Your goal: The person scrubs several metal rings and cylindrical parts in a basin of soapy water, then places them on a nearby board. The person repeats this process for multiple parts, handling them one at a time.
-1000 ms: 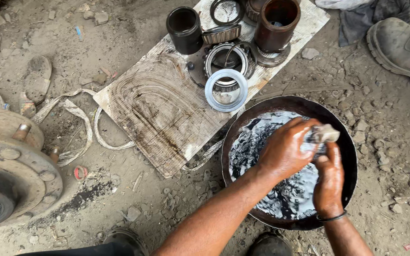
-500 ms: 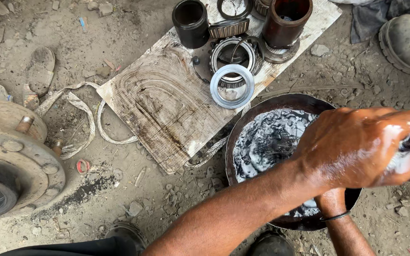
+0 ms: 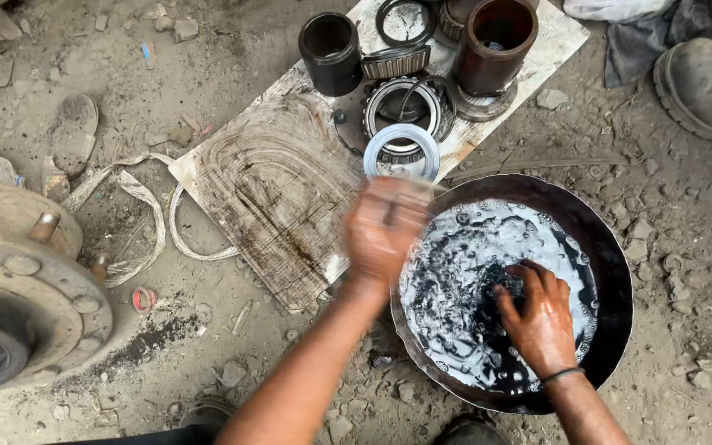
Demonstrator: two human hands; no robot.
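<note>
Head view showed the right hand with fingers spread, pressing a dark object in the round black pan of grimy liquid, washing unfinished, while the blurred left hand at 9 o'clock hid its grip.

Black liquid w/ grey foam in dark basin; silver ring, brown sleeve.

Round dark metal basin of black foamy liquid on dirt
</note>
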